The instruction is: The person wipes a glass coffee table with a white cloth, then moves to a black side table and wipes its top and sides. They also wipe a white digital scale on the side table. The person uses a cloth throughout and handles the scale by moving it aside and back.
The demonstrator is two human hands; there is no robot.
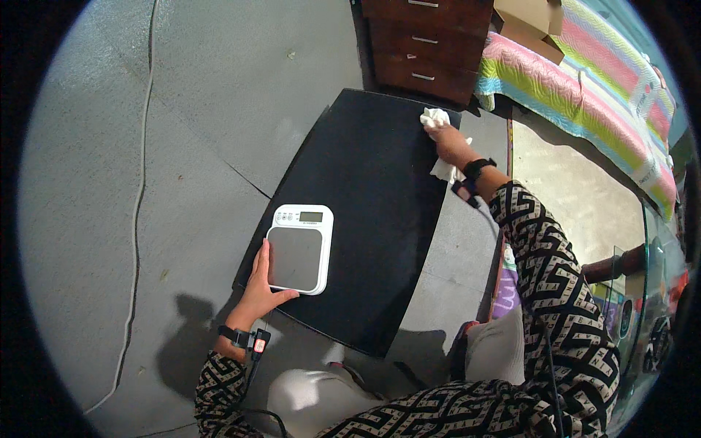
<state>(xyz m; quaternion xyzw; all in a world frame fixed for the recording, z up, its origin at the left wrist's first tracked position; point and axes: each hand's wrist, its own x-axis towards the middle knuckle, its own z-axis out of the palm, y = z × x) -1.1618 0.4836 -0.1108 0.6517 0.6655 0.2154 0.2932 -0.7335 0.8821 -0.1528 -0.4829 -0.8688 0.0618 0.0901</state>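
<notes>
A white digital kitchen scale (pixel 296 257) with a grey weighing plate lies near the left edge of a black table (pixel 372 197). Its small display and buttons are on the far side from me. My left hand (pixel 262 282) rests against the scale's near left corner, thumb along the near edge and fingers along the left side. At the table's far right corner, my right hand (pixel 450 143) grips a crumpled white cloth (pixel 436 117). Part of the cloth hangs out below the palm, over the table's right edge. The fingers of that hand are partly hidden.
A dark wooden drawer cabinet (pixel 424 52) stands just beyond the table. At the far right are a striped quilt (pixel 580 104) and an open cardboard box (pixel 528 27). A white cable (pixel 139 202) runs along the grey floor (pixel 219 109). A glass panel (pixel 638 306) stands at right.
</notes>
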